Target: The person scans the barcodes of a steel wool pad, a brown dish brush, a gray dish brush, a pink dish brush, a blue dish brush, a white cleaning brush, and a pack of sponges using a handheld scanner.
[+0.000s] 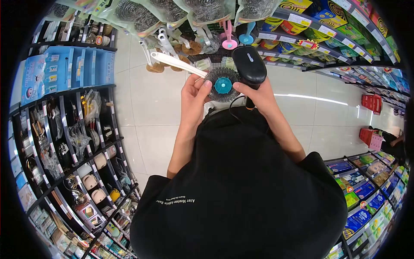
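Note:
Both my hands are raised in front of my chest around a long-handled pot scrubber [223, 85] with a round head of grey wire mesh and a teal centre. Its white handle [177, 64] points to the upper left. My left hand [195, 95] pinches the scrubber where handle and head meet, thumb on the wire. My right hand [258, 94] is closed round the grip of a black handheld device [249, 67] with a rounded head, and its thumb reaches the scrubber's right rim. A thin black cable hangs below it. My right fingers are mostly hidden behind the device.
Ahead hang bagged wire scourers [133, 17], a pink brush [228, 36] and a blue one [247, 34]. Shelves [86, 142] of kitchenware line the left; packaged goods [358, 222] lie at the lower right. Red baskets [371, 103] stand on the tiled floor [151, 108], near a person [393, 144].

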